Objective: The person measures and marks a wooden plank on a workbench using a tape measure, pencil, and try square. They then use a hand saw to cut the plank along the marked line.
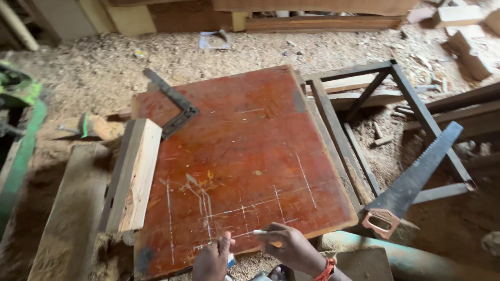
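Note:
A reddish-brown board (244, 141) lies flat in front of me, marked with white chalk lines (237, 209) near its front edge. My right hand (289, 246), with an orange wristband, pinches a short white chalk stick (260, 232) against the board's front edge. My left hand (211, 259) rests beside it on the same edge, fingers curled and thumb raised. Something small and blue-white shows under it, too hidden to identify. A dark steel try square (172, 102) lies on the board's far left corner.
A thick pale wood block (135, 172) lies along the board's left side. A handsaw (411, 179) leans on a dark frame (411, 97) to the right. A green machine (1, 105) stands far left. Sawdust, planks and offcuts cover the floor.

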